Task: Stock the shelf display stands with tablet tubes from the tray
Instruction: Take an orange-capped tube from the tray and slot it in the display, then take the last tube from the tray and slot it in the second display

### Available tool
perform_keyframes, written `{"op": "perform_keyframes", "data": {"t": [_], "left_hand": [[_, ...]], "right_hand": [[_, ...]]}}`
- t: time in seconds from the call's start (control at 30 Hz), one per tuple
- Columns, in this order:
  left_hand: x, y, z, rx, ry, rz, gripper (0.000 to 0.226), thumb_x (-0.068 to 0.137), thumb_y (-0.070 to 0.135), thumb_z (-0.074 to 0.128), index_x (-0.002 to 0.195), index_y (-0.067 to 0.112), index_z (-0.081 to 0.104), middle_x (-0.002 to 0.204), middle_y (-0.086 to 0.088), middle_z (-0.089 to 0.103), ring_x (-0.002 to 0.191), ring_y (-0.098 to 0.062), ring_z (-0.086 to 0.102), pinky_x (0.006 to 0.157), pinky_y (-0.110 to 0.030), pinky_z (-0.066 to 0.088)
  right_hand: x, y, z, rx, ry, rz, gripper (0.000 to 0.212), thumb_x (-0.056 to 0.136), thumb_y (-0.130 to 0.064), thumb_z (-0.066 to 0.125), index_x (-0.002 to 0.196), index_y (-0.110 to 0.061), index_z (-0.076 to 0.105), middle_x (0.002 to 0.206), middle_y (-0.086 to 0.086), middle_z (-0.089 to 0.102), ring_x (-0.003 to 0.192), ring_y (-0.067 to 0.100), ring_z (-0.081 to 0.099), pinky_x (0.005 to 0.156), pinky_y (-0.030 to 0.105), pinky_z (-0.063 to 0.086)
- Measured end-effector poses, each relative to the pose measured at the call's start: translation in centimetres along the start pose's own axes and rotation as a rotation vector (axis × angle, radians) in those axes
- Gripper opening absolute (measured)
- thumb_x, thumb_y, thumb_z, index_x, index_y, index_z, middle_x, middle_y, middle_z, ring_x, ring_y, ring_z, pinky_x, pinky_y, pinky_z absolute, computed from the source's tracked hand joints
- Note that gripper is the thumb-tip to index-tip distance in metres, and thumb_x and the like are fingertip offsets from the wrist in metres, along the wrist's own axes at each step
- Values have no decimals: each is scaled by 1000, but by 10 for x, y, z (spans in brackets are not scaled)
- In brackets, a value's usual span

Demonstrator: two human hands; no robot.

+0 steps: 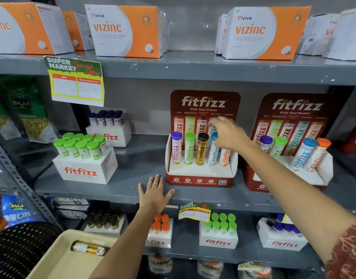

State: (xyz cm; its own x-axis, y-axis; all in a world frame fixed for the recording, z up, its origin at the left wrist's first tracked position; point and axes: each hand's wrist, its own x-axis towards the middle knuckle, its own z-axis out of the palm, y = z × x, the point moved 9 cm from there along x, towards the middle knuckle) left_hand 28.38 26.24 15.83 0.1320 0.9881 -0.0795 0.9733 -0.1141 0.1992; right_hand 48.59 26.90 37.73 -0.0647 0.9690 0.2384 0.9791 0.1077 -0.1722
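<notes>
Grey metal shelving (193,67) with a perforated upright (22,178) fronts what looks like a grey wall (193,23)

A red cardboard display stand (201,179) at mid-frame holds five upright tubes in a row: purple-capped (176,148), green-capped (189,149), brown-capped gold (202,150), blue-capped (213,154) and an orange tube (224,157) whose top is hidden. A second red stand (290,178), at right, tilts and holds four tubes, its middle slot empty. At lower left, a beige plastic tray (58,258) carries one gold tube (89,248) lying on its side.
</notes>
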Motion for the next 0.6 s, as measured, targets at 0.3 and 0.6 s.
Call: {"op": "perform_keyframes", "data": {"t": [0.3,0.6], "left_hand": [[-51,-88,-33,-8,301,-112,70,90,49,16,142,7,36,149,-10,38,141,-25,28,114,-49,19],[-115,-230,45,14,96,-373,64,79,40,33,119,-1,61,124,-16,63,112,-32,62,87,-55,49]], "right_hand": [[-26,-172,52,119,309,-615,20,66,0,53,79,-3,69,75,13,71,65,31,68,53,33,58],[-51,-305,215,180,-50,-771,33,68,-10,37,77,-4,68,70,13,68,62,30,68,41,32,55]]}}
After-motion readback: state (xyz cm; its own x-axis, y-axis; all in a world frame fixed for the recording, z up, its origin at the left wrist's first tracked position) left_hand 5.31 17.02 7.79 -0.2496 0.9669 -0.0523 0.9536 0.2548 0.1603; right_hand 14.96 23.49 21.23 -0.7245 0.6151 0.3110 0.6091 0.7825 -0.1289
